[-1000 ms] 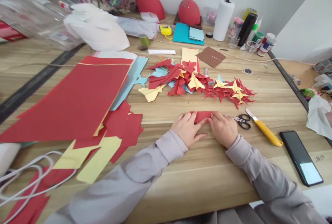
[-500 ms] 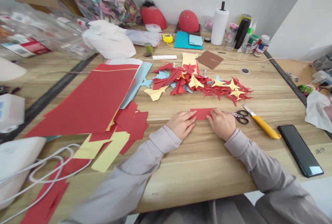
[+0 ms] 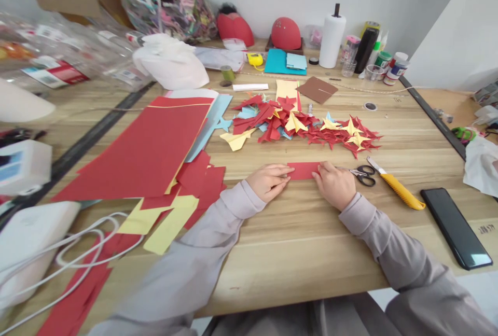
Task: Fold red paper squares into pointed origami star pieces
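A folded red paper strip (image 3: pixel 303 170) lies flat on the wooden table (image 3: pixel 311 253), just in front of me. My left hand (image 3: pixel 269 182) presses its left end with the fingertips. My right hand (image 3: pixel 334 185) holds down the right end. Just right of that hand lie black-handled scissors (image 3: pixel 363 175), and beyond them a yellow utility knife (image 3: pixel 400 191). Farther forward is a heap of folded red, yellow and blue paper stars (image 3: pixel 299 123).
Large red sheets (image 3: pixel 132 149) and yellow and red offcuts (image 3: pixel 171 227) cover the table's left side. A black phone (image 3: pixel 455 228) lies at the right. A paper towel roll (image 3: pixel 332 35) and bottles stand at the back, with white cables (image 3: pixel 85 248) at the lower left.
My left hand has slid left along the red strip, so more of the paper shows. The whole scene has shifted slightly in view as my head moved.
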Available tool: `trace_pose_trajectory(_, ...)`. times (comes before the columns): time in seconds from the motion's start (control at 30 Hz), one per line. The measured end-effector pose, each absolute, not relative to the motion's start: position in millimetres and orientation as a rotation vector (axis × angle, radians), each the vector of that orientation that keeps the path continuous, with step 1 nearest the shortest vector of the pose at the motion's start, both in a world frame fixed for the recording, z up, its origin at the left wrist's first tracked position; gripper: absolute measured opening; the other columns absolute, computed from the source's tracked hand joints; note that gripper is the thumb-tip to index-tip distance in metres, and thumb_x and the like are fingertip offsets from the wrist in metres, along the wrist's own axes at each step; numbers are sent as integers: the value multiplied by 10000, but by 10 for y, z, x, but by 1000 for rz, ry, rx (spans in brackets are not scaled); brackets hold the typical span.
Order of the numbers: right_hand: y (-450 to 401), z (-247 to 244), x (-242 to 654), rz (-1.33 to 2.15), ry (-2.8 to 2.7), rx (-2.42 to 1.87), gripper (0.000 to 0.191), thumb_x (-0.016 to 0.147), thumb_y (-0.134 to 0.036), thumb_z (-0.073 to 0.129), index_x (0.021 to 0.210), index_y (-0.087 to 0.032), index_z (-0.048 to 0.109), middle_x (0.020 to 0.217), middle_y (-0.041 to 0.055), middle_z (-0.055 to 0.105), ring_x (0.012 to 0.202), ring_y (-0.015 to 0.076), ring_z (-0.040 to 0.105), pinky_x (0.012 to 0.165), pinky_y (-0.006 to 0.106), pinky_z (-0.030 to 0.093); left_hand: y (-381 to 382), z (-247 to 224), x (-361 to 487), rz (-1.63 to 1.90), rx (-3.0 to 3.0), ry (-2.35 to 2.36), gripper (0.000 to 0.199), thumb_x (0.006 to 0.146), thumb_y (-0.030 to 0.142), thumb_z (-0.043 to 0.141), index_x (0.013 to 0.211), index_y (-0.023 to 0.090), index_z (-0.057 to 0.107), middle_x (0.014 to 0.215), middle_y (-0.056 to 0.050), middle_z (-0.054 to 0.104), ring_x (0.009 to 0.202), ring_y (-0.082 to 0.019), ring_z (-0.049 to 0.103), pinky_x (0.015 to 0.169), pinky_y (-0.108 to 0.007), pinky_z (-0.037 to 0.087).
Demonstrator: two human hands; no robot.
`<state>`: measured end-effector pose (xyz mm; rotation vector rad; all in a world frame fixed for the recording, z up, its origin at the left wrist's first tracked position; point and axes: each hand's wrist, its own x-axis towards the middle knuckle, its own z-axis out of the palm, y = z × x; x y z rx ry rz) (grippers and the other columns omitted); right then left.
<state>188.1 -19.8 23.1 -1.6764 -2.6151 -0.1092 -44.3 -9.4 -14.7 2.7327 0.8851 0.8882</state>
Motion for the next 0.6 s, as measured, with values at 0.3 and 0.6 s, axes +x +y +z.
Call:
trace_pose_trajectory(0.3, -186, 198, 1900, -151, -2639, -1620, 417, 941, -310, 255, 1077, -140, 610, 1057, 130, 620, 781, 184, 622, 645, 280, 379, -292, 32, -93, 431, 2806, 1373, 478, 853, 471, 404, 1223, 209, 558, 1045, -140, 593, 925, -262, 520, 780, -429, 418)
trace_pose_trajectory(0.6, -177, 175, 1922, -178, -2615, -1588, 349, 907, -232, 314, 1061, -144, 615, 1056, 118, 627, 725, 168, 615, 619, 274, 363, -373, 157, 82, 125, 2792, 1510, 736, 738, 746, 277, 1303, 311, 459, 1009, -145, 497, 911, -291, 438, 745, -411, 324)
